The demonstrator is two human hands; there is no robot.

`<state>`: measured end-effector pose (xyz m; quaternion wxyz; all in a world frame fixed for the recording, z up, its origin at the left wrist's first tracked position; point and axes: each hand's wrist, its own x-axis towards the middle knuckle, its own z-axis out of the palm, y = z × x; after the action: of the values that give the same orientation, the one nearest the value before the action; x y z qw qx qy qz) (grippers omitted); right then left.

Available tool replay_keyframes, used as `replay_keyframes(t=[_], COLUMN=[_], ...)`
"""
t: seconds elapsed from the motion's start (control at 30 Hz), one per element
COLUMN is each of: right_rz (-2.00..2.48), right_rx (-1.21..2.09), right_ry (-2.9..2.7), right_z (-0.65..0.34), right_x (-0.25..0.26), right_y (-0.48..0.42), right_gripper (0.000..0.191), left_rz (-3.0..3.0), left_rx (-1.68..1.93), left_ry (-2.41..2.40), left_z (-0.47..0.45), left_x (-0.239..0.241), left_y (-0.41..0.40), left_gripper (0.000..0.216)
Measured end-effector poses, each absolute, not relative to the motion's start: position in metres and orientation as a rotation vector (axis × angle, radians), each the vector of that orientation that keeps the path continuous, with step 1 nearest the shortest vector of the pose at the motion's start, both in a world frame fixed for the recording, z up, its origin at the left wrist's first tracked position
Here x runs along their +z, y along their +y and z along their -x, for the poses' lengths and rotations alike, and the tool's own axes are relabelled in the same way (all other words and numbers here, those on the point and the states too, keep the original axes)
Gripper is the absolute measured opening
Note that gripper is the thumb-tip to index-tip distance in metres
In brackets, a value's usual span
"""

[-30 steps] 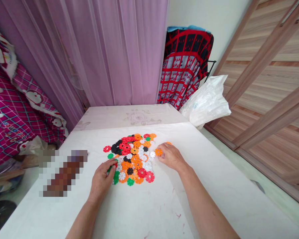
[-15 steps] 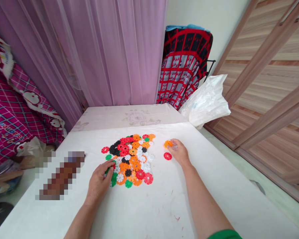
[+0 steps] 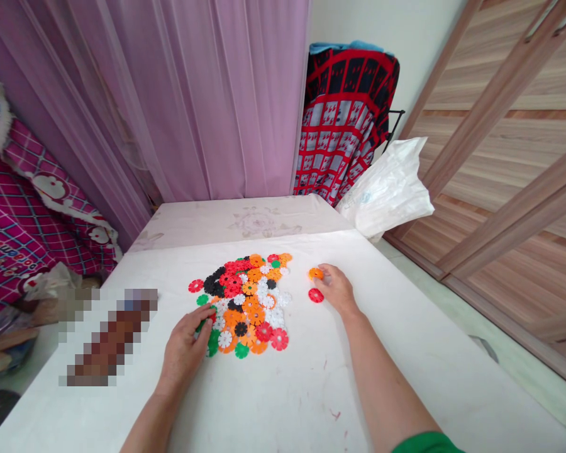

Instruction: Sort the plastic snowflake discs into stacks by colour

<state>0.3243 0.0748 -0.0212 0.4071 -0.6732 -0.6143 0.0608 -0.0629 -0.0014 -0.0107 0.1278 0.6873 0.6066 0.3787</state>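
Observation:
A flat heap of snowflake-shaped plastic discs (image 3: 248, 299) in red, orange, white, black and green lies in the middle of the white table (image 3: 405, 340). My left hand (image 3: 185, 346) rests at the heap's near left edge, fingers curled onto green discs there. My right hand (image 3: 338, 288) lies right of the heap, fingertips pinched on an orange disc (image 3: 316, 274). A single red disc (image 3: 316, 295) lies just below that one, apart from the heap.
A pixelated dark object (image 3: 108, 333) lies on the table's left side. Behind the table hang purple curtains (image 3: 193, 94) and a red checked cloth (image 3: 346, 119). A white plastic bag (image 3: 387, 192) sits at the back right corner. Patterned bedding (image 3: 23, 220) is at the left.
My right hand moved from the heap's right edge out to the right, and an orange and a red disc now lie apart from the heap. My left hand has hardly moved.

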Motion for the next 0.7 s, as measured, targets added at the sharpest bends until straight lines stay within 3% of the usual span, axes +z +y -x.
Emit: replay_keyframes(t=[0.4,0.7], right_rz=[1.608,1.392], right_rx=[-0.027,0.269], right_ry=[-1.598,-2.094], right_z=[-0.304,-0.260], right_x=[-0.006,0.004], right_y=[0.060,0.041], right_gripper=[0.018,0.017], left_rz=[-2.003,-2.016], left_rx=[1.070,1.076], left_ry=[1.788,1.775], left_z=[0.060,0.059], left_x=[-0.005,-0.004], left_y=[-0.002,-0.002], left_gripper=[0.037,0.037])
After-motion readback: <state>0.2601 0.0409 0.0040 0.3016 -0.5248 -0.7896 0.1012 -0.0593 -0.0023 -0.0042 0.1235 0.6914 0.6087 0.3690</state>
